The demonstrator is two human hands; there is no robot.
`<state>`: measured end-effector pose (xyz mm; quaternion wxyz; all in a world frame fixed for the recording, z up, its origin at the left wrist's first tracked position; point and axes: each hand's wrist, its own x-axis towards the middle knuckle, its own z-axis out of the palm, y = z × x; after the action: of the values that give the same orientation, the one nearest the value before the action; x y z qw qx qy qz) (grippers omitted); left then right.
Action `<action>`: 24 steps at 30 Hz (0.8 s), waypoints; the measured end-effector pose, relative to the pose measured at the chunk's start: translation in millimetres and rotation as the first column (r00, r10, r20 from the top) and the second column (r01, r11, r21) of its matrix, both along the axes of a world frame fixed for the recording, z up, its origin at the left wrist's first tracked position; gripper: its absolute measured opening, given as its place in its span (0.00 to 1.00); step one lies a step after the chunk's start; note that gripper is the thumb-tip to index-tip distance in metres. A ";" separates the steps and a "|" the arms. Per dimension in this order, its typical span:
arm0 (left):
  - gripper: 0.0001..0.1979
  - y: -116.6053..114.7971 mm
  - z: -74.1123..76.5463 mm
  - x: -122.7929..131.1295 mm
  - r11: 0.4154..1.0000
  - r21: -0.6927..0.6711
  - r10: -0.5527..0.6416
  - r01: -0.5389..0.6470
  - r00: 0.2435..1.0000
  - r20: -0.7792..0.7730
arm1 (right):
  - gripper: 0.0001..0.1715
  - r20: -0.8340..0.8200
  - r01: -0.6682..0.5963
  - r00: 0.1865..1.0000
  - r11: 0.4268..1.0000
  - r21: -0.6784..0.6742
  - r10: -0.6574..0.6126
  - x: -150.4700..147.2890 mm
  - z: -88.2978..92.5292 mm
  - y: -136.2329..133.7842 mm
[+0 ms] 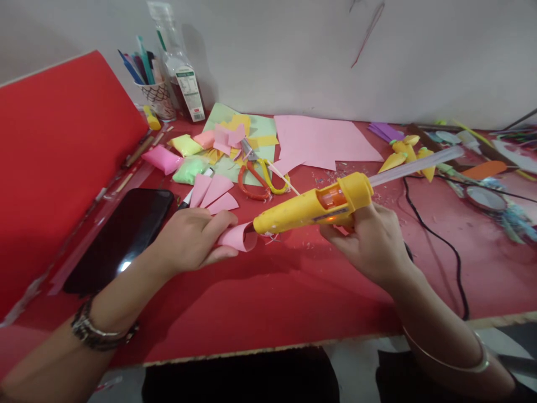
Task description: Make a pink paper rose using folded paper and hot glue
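A curled piece of pink paper [238, 237] is pinched between the thumb and fingers of my left hand [195, 238]. My right hand [371, 240] is wrapped round the handle of a yellow glue gun [302, 210], which points left. Its nozzle is at the open end of the pink curl; whether the two touch is unclear. A clear glue stick [417, 166] sticks out of the gun's back, and a small orange light glows on its side. Several pink paper petals [216, 193] lie just behind my left hand.
Scissors [264, 179], green and pink sheets [323, 143] and coloured packets [161, 159] lie behind. A black phone [126, 235] is at left, near a pen cup [157, 98] and bottle [187, 84]. Yellow paper shapes [406, 154] and a black cable [436, 235] are at right.
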<state>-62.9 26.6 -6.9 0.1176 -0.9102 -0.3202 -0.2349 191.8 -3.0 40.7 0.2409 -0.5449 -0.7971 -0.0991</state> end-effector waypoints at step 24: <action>0.27 0.0 16.8 7.5 0.988 0.135 -0.072 0.077 0.996 -0.043 | 0.03 0.075 -0.077 0.995 0.974 0.212 0.063 1.7 -5.1 0.3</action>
<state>-55.4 26.6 9.9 0.1767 -0.9157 -0.2669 -0.2430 193.4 -2.7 35.6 0.2744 -0.4837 -0.8081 -0.1942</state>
